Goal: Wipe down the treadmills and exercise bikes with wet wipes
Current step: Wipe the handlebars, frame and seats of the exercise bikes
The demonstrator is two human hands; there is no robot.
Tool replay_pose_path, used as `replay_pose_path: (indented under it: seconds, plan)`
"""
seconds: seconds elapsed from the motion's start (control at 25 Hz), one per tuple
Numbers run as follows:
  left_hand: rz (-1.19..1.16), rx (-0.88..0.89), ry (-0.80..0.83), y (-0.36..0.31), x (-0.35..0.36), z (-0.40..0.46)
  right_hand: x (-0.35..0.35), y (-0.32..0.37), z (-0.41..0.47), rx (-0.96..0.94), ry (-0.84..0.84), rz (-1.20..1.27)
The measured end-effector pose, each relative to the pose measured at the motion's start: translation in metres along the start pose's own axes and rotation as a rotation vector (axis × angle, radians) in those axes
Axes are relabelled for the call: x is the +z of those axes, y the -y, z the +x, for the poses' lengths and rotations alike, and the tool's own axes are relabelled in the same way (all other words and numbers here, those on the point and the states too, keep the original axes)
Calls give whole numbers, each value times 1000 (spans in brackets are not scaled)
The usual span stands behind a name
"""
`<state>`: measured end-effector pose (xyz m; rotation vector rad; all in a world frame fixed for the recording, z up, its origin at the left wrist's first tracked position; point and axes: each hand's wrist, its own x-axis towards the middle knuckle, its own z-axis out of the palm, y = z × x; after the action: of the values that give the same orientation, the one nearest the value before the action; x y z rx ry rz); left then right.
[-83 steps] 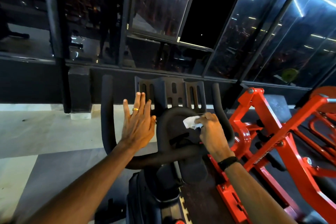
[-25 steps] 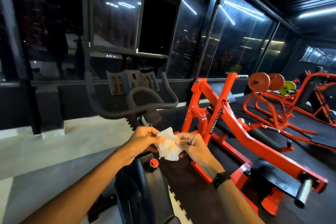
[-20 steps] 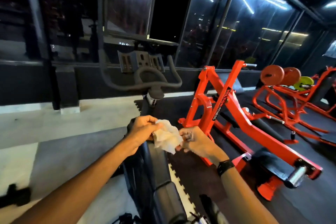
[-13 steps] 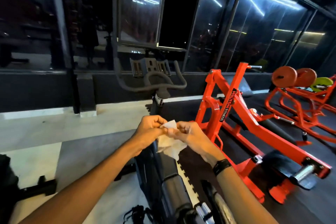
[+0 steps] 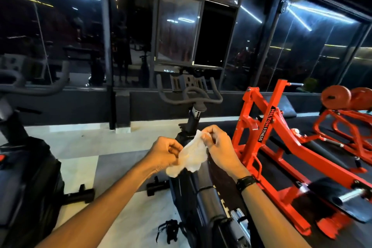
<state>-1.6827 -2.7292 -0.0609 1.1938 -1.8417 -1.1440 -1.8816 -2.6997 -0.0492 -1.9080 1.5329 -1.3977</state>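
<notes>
Head view shows you standing back from the exercise bike point(image 5: 193, 197), wet wipe point(image 5: 191, 156) stretched between both hands above its frame. Your left hand point(image 5: 164, 154) pinches the wipe's lower edge with curled fingers; your right hand point(image 5: 218, 148) pinches its upper corner the same way. You look to be refolding it, so wiping is paused. I can't tell from here which surfaces are already clean; a second bike point(image 5: 26, 177) waits at your left.
</notes>
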Motion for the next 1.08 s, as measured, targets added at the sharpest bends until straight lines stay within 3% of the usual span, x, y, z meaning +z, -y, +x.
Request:
replay_pose_path:
  seconds: [0.28, 0.36, 0.48, 0.64, 0.84, 1.08]
  plan:
    - [-99, -178, 70, 31, 25, -112, 6, 25, -101, 49, -202, -77]
    - [-81, -219, 194, 36, 38, -142, -3, 24, -125, 151, -320, -73]
    - [15, -231, 351, 31, 45, -163, -19, 25, -140, 390, -477, 140]
    - [121, -207, 394, 5, 63, -166, -44, 44, -166, 454, -281, 383]
    - [-238, -1, 271, -34, 120, -162, -90, 57, -190, 503, -141, 672]
    - [-553, -130, 191, -85, 211, -172, -187, 20, -246, 664, -266, 439]
